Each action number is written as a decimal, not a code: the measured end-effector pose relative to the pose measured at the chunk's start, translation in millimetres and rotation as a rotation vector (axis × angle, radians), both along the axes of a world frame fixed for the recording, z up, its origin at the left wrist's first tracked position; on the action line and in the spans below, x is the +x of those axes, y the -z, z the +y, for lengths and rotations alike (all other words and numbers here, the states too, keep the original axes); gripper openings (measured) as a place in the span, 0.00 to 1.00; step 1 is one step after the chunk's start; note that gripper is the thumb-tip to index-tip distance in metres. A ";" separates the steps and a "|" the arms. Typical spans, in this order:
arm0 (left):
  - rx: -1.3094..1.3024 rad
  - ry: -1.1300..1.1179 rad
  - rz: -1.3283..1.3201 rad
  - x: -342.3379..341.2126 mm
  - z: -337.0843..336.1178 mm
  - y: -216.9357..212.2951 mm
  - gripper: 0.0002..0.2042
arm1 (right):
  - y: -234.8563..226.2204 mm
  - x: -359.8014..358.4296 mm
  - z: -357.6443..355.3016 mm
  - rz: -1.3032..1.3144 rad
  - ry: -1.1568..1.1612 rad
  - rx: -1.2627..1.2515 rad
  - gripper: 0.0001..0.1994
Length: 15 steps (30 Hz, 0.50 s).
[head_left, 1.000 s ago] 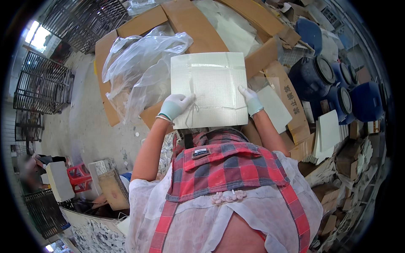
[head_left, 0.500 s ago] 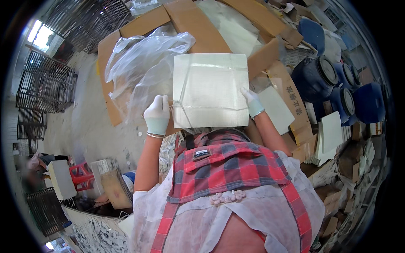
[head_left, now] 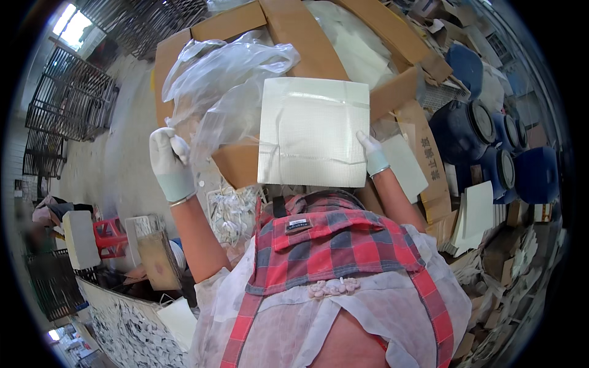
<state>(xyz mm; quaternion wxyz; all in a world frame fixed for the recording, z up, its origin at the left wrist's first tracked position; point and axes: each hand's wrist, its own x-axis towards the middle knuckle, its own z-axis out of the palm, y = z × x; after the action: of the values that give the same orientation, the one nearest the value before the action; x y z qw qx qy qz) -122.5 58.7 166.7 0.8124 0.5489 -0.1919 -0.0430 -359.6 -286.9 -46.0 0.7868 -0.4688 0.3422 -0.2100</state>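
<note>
A white square panel or stack [head_left: 314, 132] with a fine grid texture is held up in front of my body. Clear, shiny bands cross its face. My right hand [head_left: 372, 153], in a white glove, grips its right edge, thumb on the front; the other fingers are hidden behind it. Well to the left, clear of the panel, my gloved left hand [head_left: 169, 161] is closed with its fingers curled together. Whatever it may pinch is too thin or hidden to make out. Behind the panel, crumpled clear plastic sheeting [head_left: 224, 80] lies over an opened cardboard box [head_left: 300, 34].
Blue drums [head_left: 460, 129] crowd the right side, with white boards [head_left: 476, 214] leaning below them. Dark metal racks [head_left: 70, 92] stand far left. Lower left are a red plastic stool [head_left: 110, 238] and a bin wall [head_left: 126, 319] splashed with white. White scraps [head_left: 236, 211] lie near my waist.
My left hand has pulled away from the panel's left edge, outward to the left, where a thin band was stretched before. My right hand keeps its grip. The view has shifted slightly.
</note>
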 end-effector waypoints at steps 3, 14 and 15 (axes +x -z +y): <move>0.657 0.256 0.043 -31.9 -22.3 -11.1 0.11 | -5.5 -4.5 0.1 -0.002 0.012 -0.041 0.21; 1.191 -0.034 -0.537 -80.9 -105.2 133.9 0.11 | -1.4 2.2 1.4 0.020 -0.008 -0.039 0.21; 1.078 0.035 -0.509 -82.8 -100.2 134.1 0.10 | -0.3 3.5 1.6 0.027 -0.009 -0.043 0.21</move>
<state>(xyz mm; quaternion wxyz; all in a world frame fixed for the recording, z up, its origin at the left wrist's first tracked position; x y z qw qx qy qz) -205.2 -41.5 32.6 0.3469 0.8737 -0.3409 -0.0147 -356.1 -285.3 -45.8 0.7729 -0.4898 0.3459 -0.2073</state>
